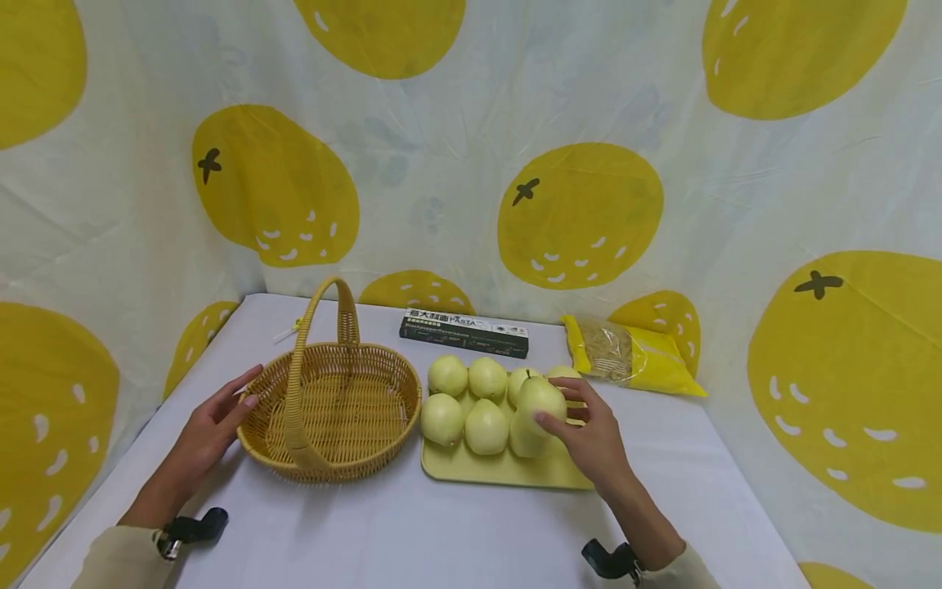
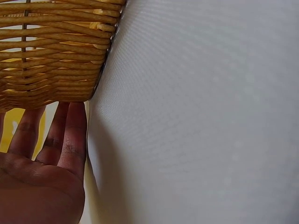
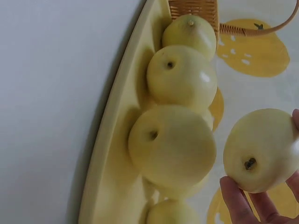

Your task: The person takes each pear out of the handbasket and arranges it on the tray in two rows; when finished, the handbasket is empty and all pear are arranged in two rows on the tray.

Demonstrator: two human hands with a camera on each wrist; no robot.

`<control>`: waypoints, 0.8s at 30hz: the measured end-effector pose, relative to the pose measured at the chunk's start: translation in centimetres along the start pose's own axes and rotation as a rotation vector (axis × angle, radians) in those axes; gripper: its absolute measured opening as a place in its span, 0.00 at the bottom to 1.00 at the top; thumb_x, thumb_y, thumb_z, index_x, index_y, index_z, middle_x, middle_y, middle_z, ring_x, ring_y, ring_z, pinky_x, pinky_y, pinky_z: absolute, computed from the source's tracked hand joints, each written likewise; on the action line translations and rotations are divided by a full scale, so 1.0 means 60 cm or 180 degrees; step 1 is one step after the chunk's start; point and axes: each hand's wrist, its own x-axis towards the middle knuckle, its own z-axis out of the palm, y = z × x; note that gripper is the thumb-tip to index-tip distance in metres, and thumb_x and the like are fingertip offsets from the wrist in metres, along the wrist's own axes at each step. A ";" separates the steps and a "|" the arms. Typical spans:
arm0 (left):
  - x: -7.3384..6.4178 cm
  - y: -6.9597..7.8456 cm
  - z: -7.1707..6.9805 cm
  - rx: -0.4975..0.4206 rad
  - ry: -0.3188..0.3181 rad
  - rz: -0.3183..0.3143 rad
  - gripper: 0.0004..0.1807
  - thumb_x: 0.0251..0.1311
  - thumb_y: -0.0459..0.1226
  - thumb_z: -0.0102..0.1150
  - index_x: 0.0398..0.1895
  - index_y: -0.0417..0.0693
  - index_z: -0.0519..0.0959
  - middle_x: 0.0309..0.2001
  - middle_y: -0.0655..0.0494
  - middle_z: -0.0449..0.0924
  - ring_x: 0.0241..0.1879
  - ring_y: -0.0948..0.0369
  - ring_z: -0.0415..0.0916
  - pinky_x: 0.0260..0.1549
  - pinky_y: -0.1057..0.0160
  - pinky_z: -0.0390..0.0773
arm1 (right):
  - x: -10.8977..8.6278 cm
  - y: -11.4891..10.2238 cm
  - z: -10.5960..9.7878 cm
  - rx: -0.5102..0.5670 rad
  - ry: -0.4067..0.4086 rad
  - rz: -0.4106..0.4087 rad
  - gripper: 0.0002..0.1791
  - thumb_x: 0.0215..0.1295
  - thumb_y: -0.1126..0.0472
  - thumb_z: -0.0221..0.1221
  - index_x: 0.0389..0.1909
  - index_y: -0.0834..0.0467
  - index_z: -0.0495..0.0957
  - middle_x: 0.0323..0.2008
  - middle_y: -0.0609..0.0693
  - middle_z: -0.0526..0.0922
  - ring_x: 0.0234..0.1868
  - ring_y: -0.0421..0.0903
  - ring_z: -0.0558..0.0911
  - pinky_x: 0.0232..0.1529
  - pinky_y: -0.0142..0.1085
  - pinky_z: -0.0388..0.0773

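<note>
My right hand (image 1: 594, 433) pinches a pale yellow-green pear (image 1: 540, 401) between thumb and fingers, holding it above the right part of a light yellow tray (image 1: 508, 470). In the right wrist view the held pear (image 3: 261, 149) is apart from a row of pears (image 3: 173, 144) in the tray. Several more pears (image 1: 486, 427) sit in the tray, some partly hidden by the held one and my hand. At the left, my left hand (image 1: 209, 429) touches the side of a wicker basket (image 1: 338, 409) with a tall handle. Its straight fingers (image 2: 70, 140) press against the weave.
Behind the tray lies a dark pasta box (image 1: 464, 333). A yellow bag of noodles (image 1: 633, 356) lies at the back right. The tray stands close beside the basket on a white tablecloth (image 1: 383, 532). A fruit-print curtain (image 1: 434, 188) rises behind the table.
</note>
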 end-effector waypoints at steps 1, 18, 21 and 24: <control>0.000 0.000 0.000 0.0010 0.0004 -0.0005 0.37 0.79 0.61 0.48 0.86 0.78 0.49 0.89 0.50 0.40 0.84 0.34 0.43 0.72 0.30 0.60 | -0.001 0.004 -0.005 -0.0021 0.0020 0.0014 0.32 0.65 0.48 0.75 0.69 0.40 0.76 0.65 0.53 0.78 0.57 0.55 0.81 0.50 0.35 0.81; -0.001 0.000 -0.001 -0.0008 -0.0009 -0.0018 0.37 0.79 0.62 0.48 0.86 0.78 0.49 0.89 0.50 0.40 0.84 0.34 0.44 0.72 0.31 0.62 | -0.004 0.069 -0.068 -0.0627 -0.0040 0.0554 0.39 0.67 0.38 0.70 0.73 0.47 0.68 0.68 0.63 0.75 0.56 0.57 0.81 0.44 0.34 0.82; 0.000 -0.001 -0.001 0.0010 -0.0016 0.0010 0.37 0.79 0.61 0.47 0.86 0.78 0.49 0.89 0.51 0.40 0.84 0.34 0.45 0.71 0.32 0.62 | -0.002 0.079 -0.068 -0.0704 -0.0134 0.0635 0.40 0.67 0.37 0.70 0.73 0.49 0.68 0.68 0.66 0.76 0.55 0.57 0.82 0.44 0.37 0.84; 0.001 -0.004 -0.001 -0.0004 -0.0013 0.0023 0.37 0.79 0.62 0.48 0.86 0.78 0.49 0.89 0.52 0.40 0.84 0.34 0.43 0.72 0.28 0.61 | -0.001 0.085 -0.066 -0.0741 -0.0165 0.0704 0.39 0.67 0.38 0.70 0.72 0.49 0.68 0.68 0.67 0.76 0.56 0.58 0.83 0.45 0.40 0.86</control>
